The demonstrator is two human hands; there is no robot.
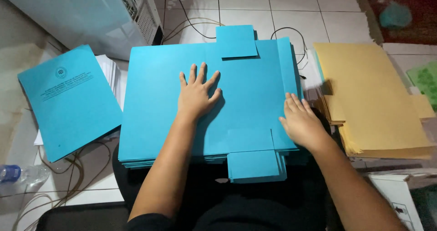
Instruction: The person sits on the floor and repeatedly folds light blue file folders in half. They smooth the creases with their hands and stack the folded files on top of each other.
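A thick stack of blue card folders (150, 103) lies unfolded in front of me, with a flap at the far edge (236, 41) and another at the near edge (252, 164). My left hand (196, 94) lies flat with its fingers spread on the middle of the top sheet. At the stack's right edge, my right hand (301, 121) rests palm down with its fingers together. Neither hand grips anything.
A stack of yellow-tan card folders (373, 89) lies to the right. A printed blue cover (68, 99) sits on white papers at the left. Behind are a white machine (91, 12), cables (191, 23) on the tiled floor, and a plastic bottle (20, 172) at the lower left.
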